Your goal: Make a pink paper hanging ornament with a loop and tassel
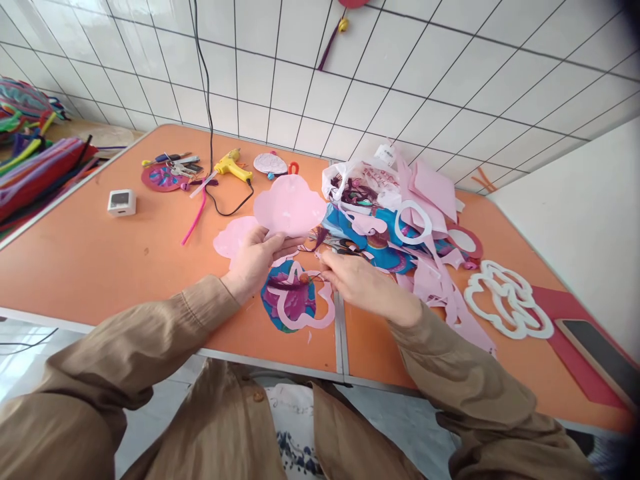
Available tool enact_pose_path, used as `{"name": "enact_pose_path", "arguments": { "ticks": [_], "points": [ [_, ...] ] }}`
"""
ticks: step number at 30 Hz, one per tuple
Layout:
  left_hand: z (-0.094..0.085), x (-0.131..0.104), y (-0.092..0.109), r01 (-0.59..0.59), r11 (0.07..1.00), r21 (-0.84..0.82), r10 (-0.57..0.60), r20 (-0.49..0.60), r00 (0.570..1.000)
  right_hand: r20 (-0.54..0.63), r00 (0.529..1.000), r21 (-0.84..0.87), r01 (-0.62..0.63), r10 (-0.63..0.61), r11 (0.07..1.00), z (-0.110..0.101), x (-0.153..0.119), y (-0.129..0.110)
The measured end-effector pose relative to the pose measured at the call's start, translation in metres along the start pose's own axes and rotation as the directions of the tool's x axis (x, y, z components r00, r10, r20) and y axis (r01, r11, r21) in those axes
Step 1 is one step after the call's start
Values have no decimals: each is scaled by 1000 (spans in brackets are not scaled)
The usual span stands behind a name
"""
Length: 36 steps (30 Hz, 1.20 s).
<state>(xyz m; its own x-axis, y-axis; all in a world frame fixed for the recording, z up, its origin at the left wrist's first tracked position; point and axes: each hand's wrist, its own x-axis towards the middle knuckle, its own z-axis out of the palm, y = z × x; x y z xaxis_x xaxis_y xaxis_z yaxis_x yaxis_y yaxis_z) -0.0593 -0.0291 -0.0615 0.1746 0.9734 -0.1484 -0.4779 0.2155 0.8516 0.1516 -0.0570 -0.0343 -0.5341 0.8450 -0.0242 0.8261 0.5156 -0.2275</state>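
My left hand (255,262) holds a pink cloud-shaped piece (287,207) by its lower edge, thumb on top and fingers below. Another pink piece (231,237) lies on the table just behind this hand. To the right, my right hand (357,280) is closed in a pinch near a dark tassel (319,238); what its fingertips hold is too small to make out. Below and between the hands, a pink cloud-shaped frame (327,319) overlaps a blue and purple patterned piece (273,310), with a dark tassel across them.
A yellow glue gun (233,165) with a black cord stands behind a pink stick (194,223). A white cube (122,203) sits at the left. Pink and blue scraps (385,250) are heaped at right, near white cloud frames (500,300) and a phone (600,357) on red sheets.
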Motion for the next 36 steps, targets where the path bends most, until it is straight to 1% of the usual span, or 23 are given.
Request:
{"name": "enact_pose_path", "arguments": {
  "ticks": [1, 3, 5, 8, 11, 13, 15, 18, 20, 22, 27, 33, 36],
  "points": [
    [0, 0, 0, 5, 1000, -6, -5, 13, 1000, -33, 999, 81, 9, -6, 997, -7, -1, -2],
    [0, -1, 0, 19, 1000, -20, -18, 53, 998, -108, 993, 228, 80, -56, 970, -21, -1, -9],
    [1, -1, 0, 32, 999, -36, -29, 103, 994, -189, 975, 310, 176, -120, 935, -33, 0, -16],
    [4, -3, 0, 34, 998, -58, -25, 151, 988, -285, 936, 310, 295, -207, 904, -44, 5, -23],
    [7, -6, 0, 18, 997, -77, -7, 140, 990, -317, 913, 273, 348, -258, 897, -48, 14, -26],
    [9, -8, 0, 26, 996, -80, -15, 130, 991, -340, 903, 246, 354, -262, 902, -48, 19, -27],
    [10, -10, 1, 44, 997, -68, -35, 131, 991, -391, 888, 204, 339, -241, 918, -47, 25, -28],
    [13, -13, 2, 45, 998, -41, -38, 158, 987, -471, 859, 139, 299, -202, 944, -44, 31, -30],
    [14, -15, 3, 30, 999, -44, -21, 180, 983, -502, 841, 99, 289, -203, 952, -42, 32, -29],
    [16, -16, 3, 25, 998, -52, -14, 196, 981, -512, 832, 65, 285, -213, 956, -41, 33, -28],
    [16, -16, 3, 30, 998, -52, -19, 203, 979, -508, 837, 48, 264, -204, 963, -39, 33, -24],
    [17, -16, 3, 13, 999, -39, -7, 160, 987, -540, 817, 2, 241, -202, 971, -39, 34, -27],
    [19, -18, 4, 24, 999, -43, -19, 134, 991, -544, 819, -9, 210, -181, 978, -39, 34, -28]
  ]
}}
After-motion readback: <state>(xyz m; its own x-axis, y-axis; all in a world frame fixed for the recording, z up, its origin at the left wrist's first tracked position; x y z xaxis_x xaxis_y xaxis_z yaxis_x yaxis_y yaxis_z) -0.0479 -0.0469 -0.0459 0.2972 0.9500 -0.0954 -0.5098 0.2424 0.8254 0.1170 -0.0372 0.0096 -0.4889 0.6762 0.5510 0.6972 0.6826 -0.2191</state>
